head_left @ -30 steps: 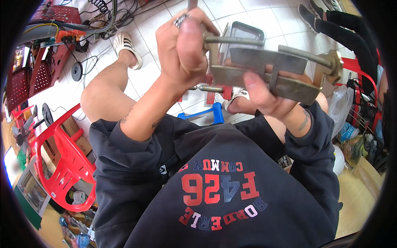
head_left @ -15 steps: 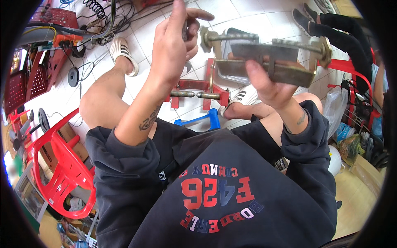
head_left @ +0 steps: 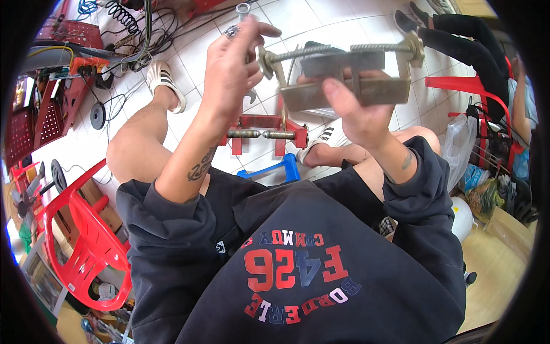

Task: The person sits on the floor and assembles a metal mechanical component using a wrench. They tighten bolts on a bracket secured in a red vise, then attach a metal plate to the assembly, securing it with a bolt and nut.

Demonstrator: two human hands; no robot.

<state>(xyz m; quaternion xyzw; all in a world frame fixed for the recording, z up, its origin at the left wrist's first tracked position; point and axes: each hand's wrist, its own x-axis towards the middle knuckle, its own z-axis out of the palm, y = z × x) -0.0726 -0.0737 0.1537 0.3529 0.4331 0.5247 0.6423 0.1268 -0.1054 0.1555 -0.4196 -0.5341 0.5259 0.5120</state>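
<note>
My left hand is closed around a combination wrench; its ring end shows above the fingers, and its middle is hidden in the hand. My right hand grips a metal bracket made of flat steel plates, thumb on the near face and fingers behind. A long threaded bolt with a large nut runs along its left side, close to my left hand but apart from it. A second bolt with a nut sits at its right end. The bracket is slightly blurred.
Below the hands stands a red metal frame with two pointed threaded rods facing each other. A blue plastic stool is nearer me. Red chairs stand left and right. Cables lie at upper left; another person's legs show at upper right.
The bracket in my right hand has moved left and turned a little more level. My left hand has shifted slightly left and down, and the wrench's ring end now shows above it.
</note>
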